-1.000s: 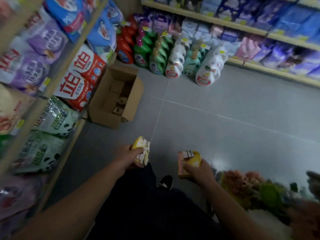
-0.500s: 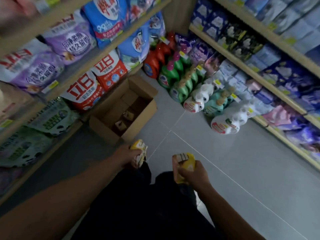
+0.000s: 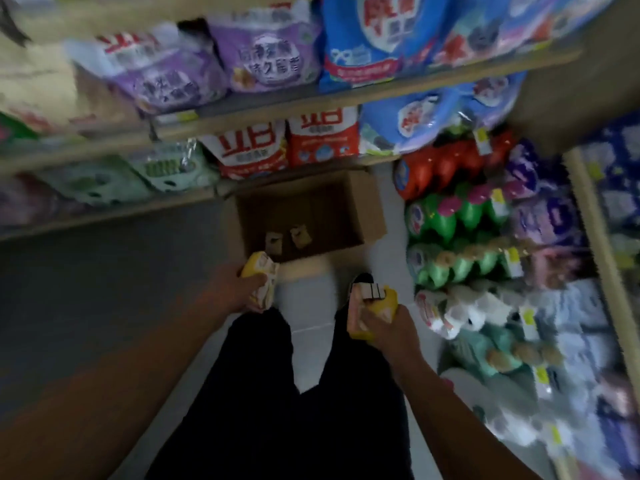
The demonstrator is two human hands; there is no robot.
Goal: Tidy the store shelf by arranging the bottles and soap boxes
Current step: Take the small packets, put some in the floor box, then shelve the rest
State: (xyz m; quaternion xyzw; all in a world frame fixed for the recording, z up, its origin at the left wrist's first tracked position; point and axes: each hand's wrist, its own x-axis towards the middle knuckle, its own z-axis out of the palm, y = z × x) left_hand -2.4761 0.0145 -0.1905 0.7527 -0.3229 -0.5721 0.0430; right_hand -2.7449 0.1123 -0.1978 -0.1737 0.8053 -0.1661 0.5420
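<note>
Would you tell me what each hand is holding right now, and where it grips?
The left hand grips a yellow soap box around its lower end; the right hand grips another soap box around its lower half.

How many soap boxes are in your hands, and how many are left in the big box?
In left hand: 1 soap box
In right hand: 1 soap box
In cardboard box: 2 small boxes
Total: 4
</note>
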